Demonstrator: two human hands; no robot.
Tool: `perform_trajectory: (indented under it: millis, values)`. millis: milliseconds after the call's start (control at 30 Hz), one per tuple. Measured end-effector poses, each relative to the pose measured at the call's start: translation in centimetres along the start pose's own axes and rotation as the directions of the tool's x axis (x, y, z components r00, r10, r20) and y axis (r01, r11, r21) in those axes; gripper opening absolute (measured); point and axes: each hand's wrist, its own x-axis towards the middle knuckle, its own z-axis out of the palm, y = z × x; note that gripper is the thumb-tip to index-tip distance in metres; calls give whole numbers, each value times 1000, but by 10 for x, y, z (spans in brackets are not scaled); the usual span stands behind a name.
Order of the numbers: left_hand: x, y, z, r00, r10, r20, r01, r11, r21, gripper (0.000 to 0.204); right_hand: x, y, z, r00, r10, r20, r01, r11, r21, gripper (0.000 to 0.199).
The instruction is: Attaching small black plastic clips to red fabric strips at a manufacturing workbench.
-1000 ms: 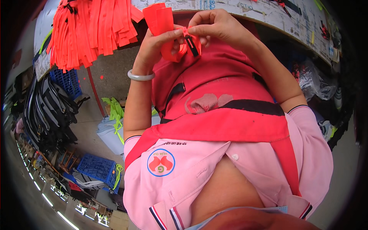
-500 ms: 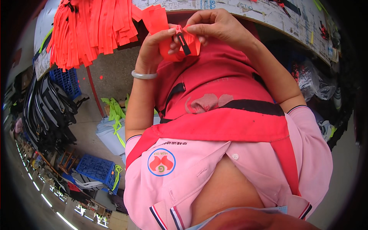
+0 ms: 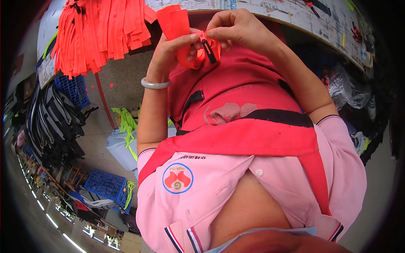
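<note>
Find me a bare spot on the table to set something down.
The tabletop looks bare between the right hand, the red-and-black pieces and the yellow sliver. Its left end is crowded with orange strips.

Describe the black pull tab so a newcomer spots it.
Find the big red apron, then go up the picture to where the left hand and right hand nearly meet. Between them is a bright orange strip, with the black pull tab hanging there. It's the slim, dark piece against that orange.
</note>
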Motion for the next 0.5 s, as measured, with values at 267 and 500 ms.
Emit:
perform_trajectory:
  millis: [267,500]
  values:
    - [0,3,7,997,61,-43,-60,998,32,19,3,1,0,999,23,-45,-25,999,-41,18]
    - [0,1,10,993,90,-71,-85,994,70,19,3,-2,-1,999,5,-45,-10,996,-93,17]
